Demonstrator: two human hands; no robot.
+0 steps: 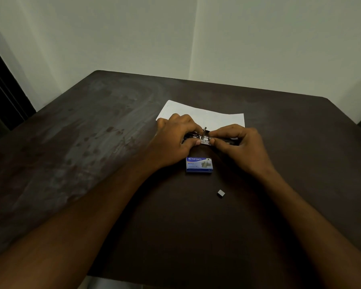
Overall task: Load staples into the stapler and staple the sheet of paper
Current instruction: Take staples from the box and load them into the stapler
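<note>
A small dark stapler with a shiny metal staple channel lies opened out flat at the near edge of a white sheet of paper. My left hand grips its left end. My right hand pinches at its middle and right end, thumb and forefinger on the metal part. Most of the stapler is hidden under my fingers. A blue staple box sits just in front of my hands. A small grey block of staples lies nearer to me.
All of this rests on a dark brown table with a smudged left half. Pale walls meet in a corner behind it. A dark doorway shows at the far left.
</note>
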